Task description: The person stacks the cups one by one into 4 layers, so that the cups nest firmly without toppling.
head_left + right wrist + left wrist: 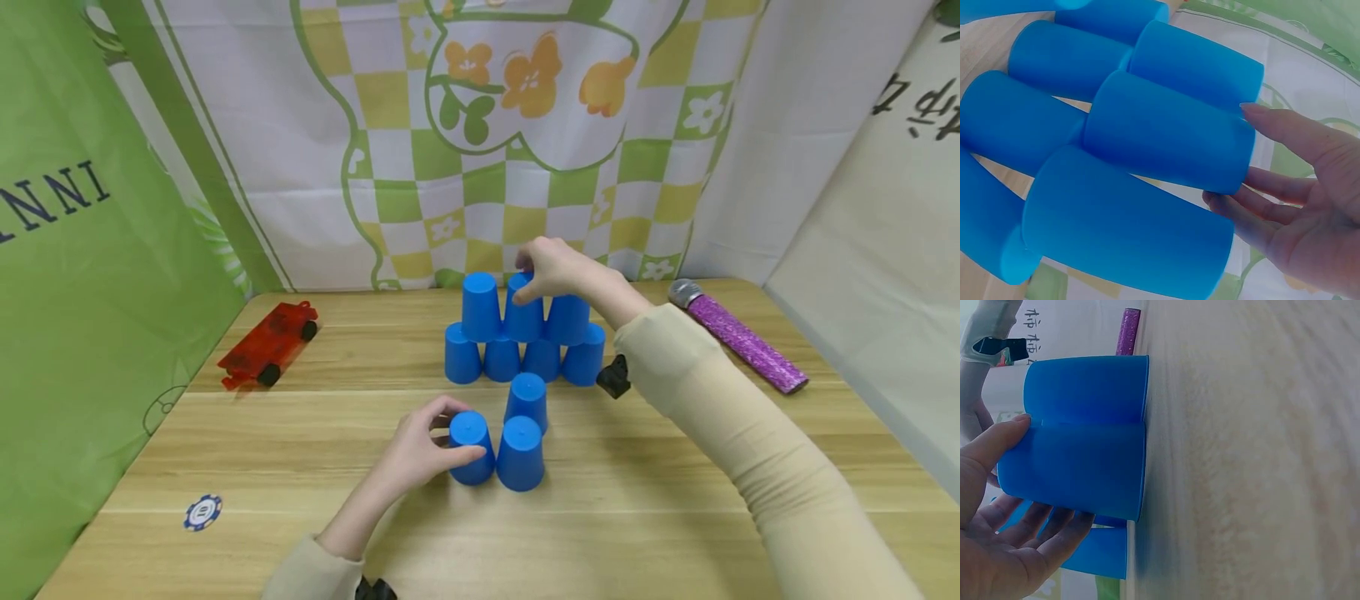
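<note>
Several upside-down blue cups form the lower row (465,357) of a stack at the back of the table. Three more stand on top of them. My right hand (558,271) grips the middle cup (1169,131) of that upper row near its narrow end, thumb on one side and fingers on the other. Nearer to me, three upside-down cups stand on the table in a small cluster. My left hand (423,446) holds the front left cup (1075,469) of these between thumb and fingers. Its right neighbour (521,454) stands close beside it, and the third cup (527,402) is just behind.
On the left lies a red translucent toy car (272,342) with black wheels. A blue and white poker chip (202,512) lies at the front left. To the right is a microphone with a purple glitter handle (750,343). Patterned curtains (405,192) border the wooden table (360,350).
</note>
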Motion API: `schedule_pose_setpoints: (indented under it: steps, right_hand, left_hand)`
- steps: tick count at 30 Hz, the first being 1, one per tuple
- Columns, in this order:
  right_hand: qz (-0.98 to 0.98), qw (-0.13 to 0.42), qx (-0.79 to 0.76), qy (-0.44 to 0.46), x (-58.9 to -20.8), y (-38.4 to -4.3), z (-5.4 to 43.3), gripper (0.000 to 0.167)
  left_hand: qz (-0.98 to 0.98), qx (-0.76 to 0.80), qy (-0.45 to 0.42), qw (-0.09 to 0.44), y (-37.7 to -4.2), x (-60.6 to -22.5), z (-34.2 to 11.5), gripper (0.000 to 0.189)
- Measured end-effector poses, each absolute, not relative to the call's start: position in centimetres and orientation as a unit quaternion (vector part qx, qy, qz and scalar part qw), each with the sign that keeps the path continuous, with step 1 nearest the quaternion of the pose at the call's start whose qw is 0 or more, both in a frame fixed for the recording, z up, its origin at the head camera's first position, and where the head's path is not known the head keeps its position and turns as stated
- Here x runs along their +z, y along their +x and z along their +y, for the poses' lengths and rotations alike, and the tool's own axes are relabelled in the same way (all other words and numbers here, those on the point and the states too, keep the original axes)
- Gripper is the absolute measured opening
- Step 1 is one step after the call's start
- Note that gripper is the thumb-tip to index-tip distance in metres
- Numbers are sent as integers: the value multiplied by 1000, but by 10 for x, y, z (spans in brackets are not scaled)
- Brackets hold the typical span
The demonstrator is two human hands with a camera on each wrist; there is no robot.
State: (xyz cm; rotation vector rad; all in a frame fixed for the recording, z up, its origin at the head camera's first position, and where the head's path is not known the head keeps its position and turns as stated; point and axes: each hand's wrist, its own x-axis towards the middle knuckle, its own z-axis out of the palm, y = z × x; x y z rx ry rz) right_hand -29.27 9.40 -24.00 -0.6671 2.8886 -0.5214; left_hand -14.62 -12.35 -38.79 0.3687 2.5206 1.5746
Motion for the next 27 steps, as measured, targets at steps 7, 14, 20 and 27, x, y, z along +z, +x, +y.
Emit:
schedule_pose_setpoints:
  steps: [7, 14, 20, 27]
  right_hand:
    - [954, 48, -204, -212, -232, -288, 98, 62]
    - [946, -3, -228, -230, -224, -273, 108, 64]
    - [930, -57, -275, -239, -220, -247, 126, 67]
    - [894, -94, -346, -268, -239, -213, 149, 64]
  left_hand:
    - [837, 528, 125, 74, -147, -388, -124, 41]
    - [837, 525, 130, 79, -148, -388, -125, 40]
    - [835, 529, 128, 81, -151, -389, -125, 41]
    - [830, 535, 131, 82, -148, -386, -124, 41]
